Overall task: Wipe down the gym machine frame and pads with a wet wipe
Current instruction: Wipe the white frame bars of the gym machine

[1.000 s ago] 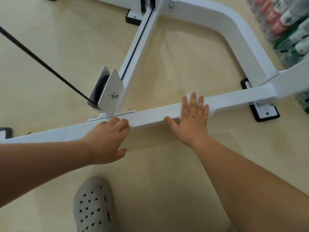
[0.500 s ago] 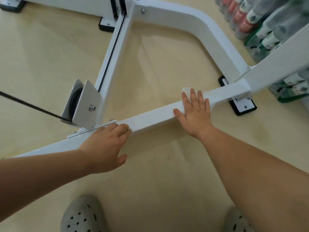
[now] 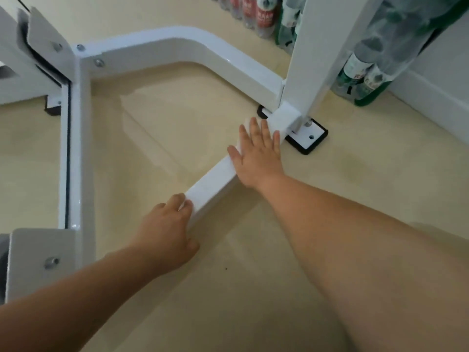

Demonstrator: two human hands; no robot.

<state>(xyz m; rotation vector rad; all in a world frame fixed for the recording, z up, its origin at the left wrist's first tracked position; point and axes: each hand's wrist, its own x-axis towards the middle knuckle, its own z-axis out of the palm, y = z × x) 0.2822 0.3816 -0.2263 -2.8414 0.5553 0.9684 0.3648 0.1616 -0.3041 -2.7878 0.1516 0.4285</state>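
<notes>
since a second ago the right hand (image 3: 258,153) has slid along the low frame bar (image 3: 210,181) towards its far end, and its fingertips now lie just short of the collar where the bar meets the upright post (image 3: 312,47). the wet wipe (image 3: 245,122) is under that palm on the bar's top face, with only a white corner showing past the fingers. this grip is apart: the fingers are straight and flat and press the wipe down rather than pinch it. the left hand (image 3: 165,232) seems to have kept its place on the near part of the bar. its fingers curl over the top edge and the thumb sits on the near side, so that grip is clamped on the bar as a brace. we judge that the stroke along this top face is nearly used up. the bar's sides, the post, the curved tube (image 3: 193,39) and the pulley bracket (image 3: 38,260) may still need wiping, and no pads are in view here. the foot plate (image 3: 308,139) sits on the floor just beyond the fingertips. as for containers, wrapped packs of bottles (image 3: 261,13) stand against the wall behind the post, with red and green labels. we cannot tell what is in them.
</notes>
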